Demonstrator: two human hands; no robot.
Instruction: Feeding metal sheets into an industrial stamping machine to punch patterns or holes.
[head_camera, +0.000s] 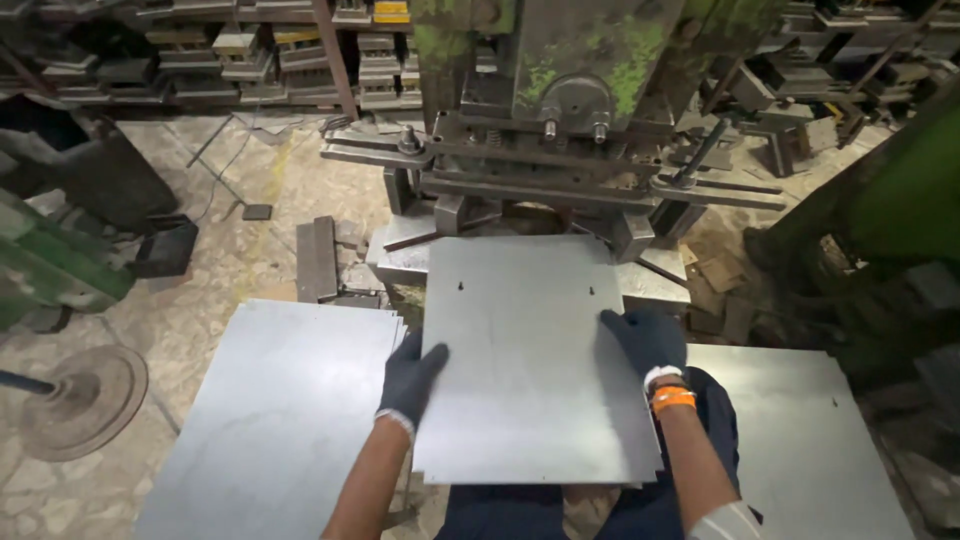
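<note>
A grey metal sheet (520, 350) lies flat in front of me, its far edge under the green press machine (560, 90). Two small punched holes show near its far end. My left hand (412, 378), in a dark glove, grips the sheet's left edge. My right hand (645, 340), also gloved, with an orange band at the wrist, holds the right edge. Both thumbs rest on top of the sheet.
A stack of blank sheets (270, 420) lies at my left. Another sheet pile (810, 440) sits at my right. Metal blocks (318, 258) and scrap lie on the floor by the press. Shelves of dies (230, 50) line the back; a green machine (50, 260) stands at left.
</note>
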